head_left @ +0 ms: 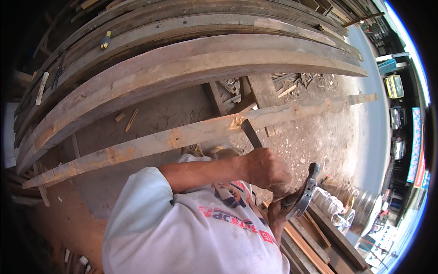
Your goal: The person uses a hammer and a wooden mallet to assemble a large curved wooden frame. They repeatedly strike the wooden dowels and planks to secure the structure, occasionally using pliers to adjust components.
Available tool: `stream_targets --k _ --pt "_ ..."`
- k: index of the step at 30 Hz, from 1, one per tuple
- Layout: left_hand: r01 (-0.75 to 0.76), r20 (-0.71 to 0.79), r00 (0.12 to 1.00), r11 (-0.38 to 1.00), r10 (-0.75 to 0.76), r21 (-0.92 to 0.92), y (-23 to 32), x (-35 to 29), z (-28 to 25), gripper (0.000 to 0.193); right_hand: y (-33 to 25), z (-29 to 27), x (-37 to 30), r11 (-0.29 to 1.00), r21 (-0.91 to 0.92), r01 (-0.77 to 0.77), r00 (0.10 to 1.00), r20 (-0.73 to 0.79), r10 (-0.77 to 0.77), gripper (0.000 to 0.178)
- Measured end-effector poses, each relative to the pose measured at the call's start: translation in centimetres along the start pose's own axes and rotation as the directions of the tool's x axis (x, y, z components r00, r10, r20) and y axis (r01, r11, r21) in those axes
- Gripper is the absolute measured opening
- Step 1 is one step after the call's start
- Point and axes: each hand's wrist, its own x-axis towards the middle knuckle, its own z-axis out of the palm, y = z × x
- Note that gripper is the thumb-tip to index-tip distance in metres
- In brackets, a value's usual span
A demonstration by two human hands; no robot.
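Observation:
A long, narrow wooden beam (150,142) lies crosswise in front of me, with rough, chipped patches along its top face. Closed in a fist, my left hand (267,169) grips a chisel (252,135); its handle is hidden in the fist. The flat dark blade slants down to a freshly cut spot (236,123) on the beam. Close to that fist on the right, my right hand (277,215) is wrapped round a claw hammer (306,192), whose head is raised apart from the chisel. Part of the hammer's handle is covered by my hand.
A thick beam (191,66) lies beyond the narrow one, with stacked timbers (219,23) behind it. On them rests a yellow-and-black-handled tool (106,40). Wood scraps (289,84) litter the ground. Planks (315,233) and a metal drum (368,211) are at lower right, near a road (372,118).

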Motion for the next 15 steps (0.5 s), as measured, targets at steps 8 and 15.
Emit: stream_targets --k 8,15 --pt "0.239 0.374 0.876 0.947 -0.306 0.215 -1.3 -1.1 1.5 0.01 4.0 -0.1 -1.7 0.956 0.056 -0.288 0.954 -0.073 0.291 0.017" --pt "0.549 0.129 0.793 0.79 -0.596 0.275 0.1 3.4 -8.4 0.042 4.7 1.6 -2.5 0.951 0.128 -0.28 0.95 -0.107 0.294 0.015"
